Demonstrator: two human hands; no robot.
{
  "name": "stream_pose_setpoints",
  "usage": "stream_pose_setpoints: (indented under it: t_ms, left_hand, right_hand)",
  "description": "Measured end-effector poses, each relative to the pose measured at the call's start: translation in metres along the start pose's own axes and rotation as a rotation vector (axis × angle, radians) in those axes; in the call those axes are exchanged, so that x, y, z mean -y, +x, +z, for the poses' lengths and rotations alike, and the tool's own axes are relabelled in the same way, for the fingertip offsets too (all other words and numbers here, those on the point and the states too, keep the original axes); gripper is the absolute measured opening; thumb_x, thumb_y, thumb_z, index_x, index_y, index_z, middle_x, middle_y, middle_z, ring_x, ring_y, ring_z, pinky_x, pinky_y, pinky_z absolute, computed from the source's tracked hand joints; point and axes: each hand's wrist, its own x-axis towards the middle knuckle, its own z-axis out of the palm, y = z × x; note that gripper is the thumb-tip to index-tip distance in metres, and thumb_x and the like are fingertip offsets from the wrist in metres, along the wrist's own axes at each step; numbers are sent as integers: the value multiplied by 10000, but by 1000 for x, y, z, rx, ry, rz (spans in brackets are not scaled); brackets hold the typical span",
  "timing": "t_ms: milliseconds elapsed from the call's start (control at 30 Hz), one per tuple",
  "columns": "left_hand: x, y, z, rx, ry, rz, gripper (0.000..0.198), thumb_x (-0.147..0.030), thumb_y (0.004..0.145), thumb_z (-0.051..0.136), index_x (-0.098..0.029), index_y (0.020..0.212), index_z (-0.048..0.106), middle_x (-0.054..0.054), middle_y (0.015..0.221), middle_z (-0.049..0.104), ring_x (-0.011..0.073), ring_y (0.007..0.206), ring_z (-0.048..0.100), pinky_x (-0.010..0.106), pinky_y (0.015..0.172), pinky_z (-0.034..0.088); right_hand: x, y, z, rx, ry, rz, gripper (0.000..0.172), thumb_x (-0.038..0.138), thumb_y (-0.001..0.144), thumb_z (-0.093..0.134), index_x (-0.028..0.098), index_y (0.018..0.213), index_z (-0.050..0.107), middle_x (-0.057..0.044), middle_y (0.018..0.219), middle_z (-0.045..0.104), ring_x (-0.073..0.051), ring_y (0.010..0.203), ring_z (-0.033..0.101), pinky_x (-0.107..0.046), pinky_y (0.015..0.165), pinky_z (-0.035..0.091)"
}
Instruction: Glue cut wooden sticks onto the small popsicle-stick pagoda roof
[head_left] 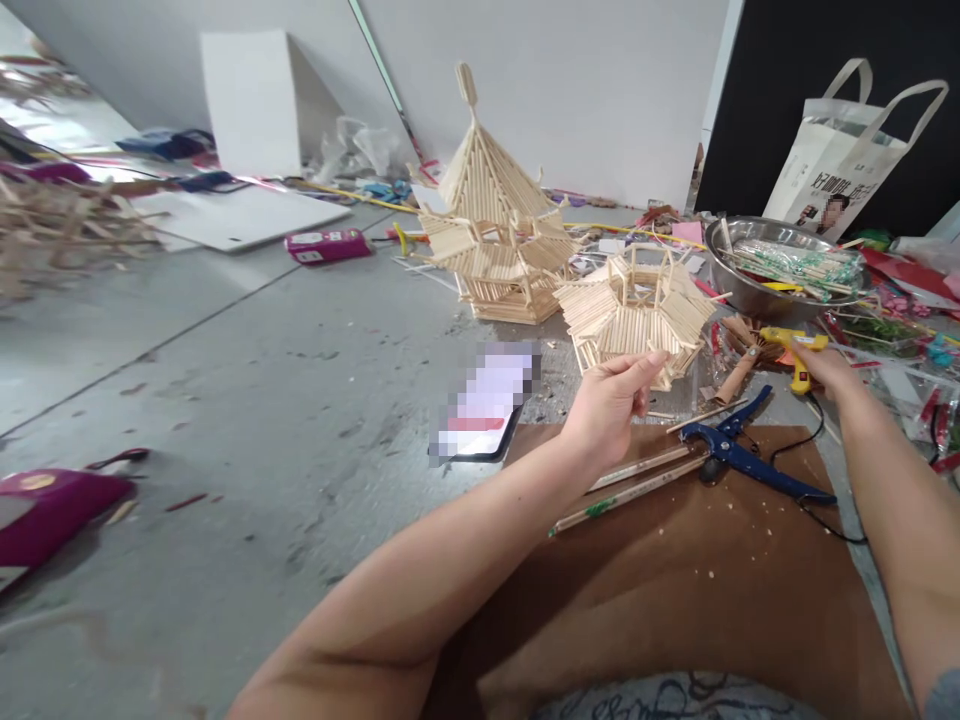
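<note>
My right hand [831, 372] is closed around a yellow glue gun [801, 372], whose nozzle points left. My left hand [606, 408] has thumb and fingers pinched together; whatever is between them is too small to make out. Just behind it stands a low, many-sided pavilion [637, 310] built of pale wooden sticks, its lower front partly covered by the hand. To its left rises a taller stick pavilion [502, 225] with a pointed roof. Blue cutters [739, 455] and a few wooden sticks [637, 497] lie on a brown board [675, 580] in front of me.
A phone [484, 405] lies on the floor left of the board. Behind my right hand, a metal bowl [720, 275] holds wrapped sticks, with a white tote bag [814, 170] behind it. Purple boxes [328, 246] and a white board [247, 215] are farther left.
</note>
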Motion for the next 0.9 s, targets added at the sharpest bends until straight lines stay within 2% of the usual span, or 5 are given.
stream_pose_setpoints:
  t_ms: [100,167,367,533,900]
  left_hand:
    - [2,0,1,-1,5,9,348,-394,545,777,-159,489,527,-69,416,361,38,402,297,207,403,198]
    - [3,0,2,-9,6,19,360,-407,539,777,-160,480,522,-67,429,374,36,405,307,204,401,208]
    - [9,3,1,-45,89,167,295,-403,577,758,-162,521,598,-55,464,419,44,425,359,201,409,267]
    - [14,7,-5,-47,163,242,245,-395,629,726,-167,580,652,-49,482,453,43,423,358,201,415,274]
    - [12,8,-5,-38,131,241,239,-383,638,710,-167,558,646,-45,473,444,47,428,355,197,415,284]
  right_hand:
    - [7,2,-3,-55,-506,124,443,574,684,559,133,693,597,-222,770,644,-352,802,624,-478,662,465]
    - [23,-11,-8,-151,-652,8,442,546,726,515,120,765,626,-254,908,641,-390,924,592,-506,738,442]
    - [106,-106,5,-139,-130,-692,163,348,769,519,220,792,617,-46,791,668,-179,718,612,-314,699,472]
    - [135,-160,40,-155,-104,-1171,68,218,740,563,214,805,580,-43,791,655,-196,828,582,-347,796,448]
    - [140,-165,65,-403,-252,-1170,93,192,772,511,233,838,562,-71,953,643,-243,969,539,-453,963,335]
